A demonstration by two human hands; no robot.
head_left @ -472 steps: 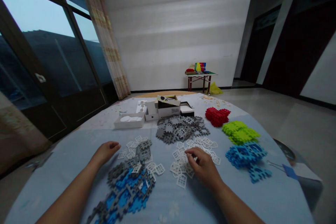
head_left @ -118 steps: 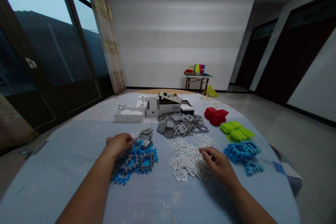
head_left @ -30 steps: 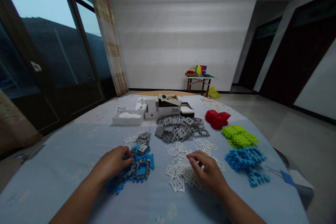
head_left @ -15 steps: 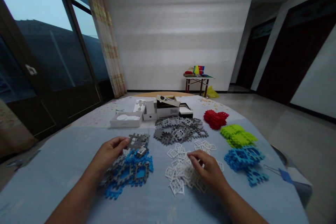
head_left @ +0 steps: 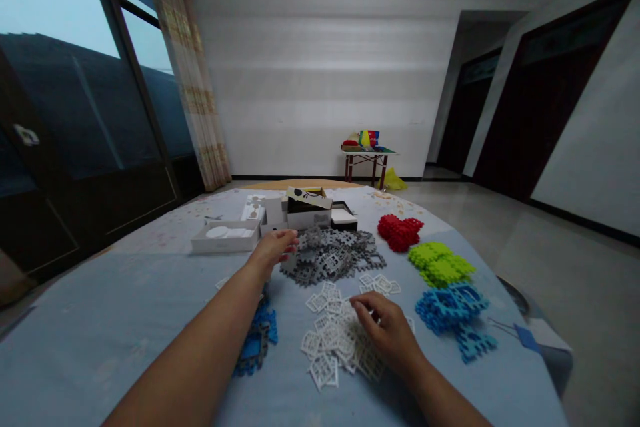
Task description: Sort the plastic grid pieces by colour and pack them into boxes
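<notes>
My left hand (head_left: 277, 248) is at the near left edge of a heap of grey interlocking plastic pieces (head_left: 340, 257), its fingers stretched out and apart. Under my left forearm lie blue and grey interlocking pieces (head_left: 257, 340), partly hidden by the arm. My right hand (head_left: 387, 330) hovers over or rests on a spread of white window-frame pieces (head_left: 325, 337). Its thumb and index fingertips meet in a pinch; whatever is between them is too small to make out.
Red pieces (head_left: 400, 232), lime green pieces (head_left: 440, 263) and blue pieces (head_left: 450, 307) form piles along the right side. An open white box (head_left: 225, 240) and several other boxes (head_left: 307, 217) stand behind the grey heap. A pale blue cloth (head_left: 125, 320) covers the round table.
My left hand has left the blue and grey pieces and moved forward and right to the grey heap. My right hand stays over the white pieces. The view has tilted slightly.
</notes>
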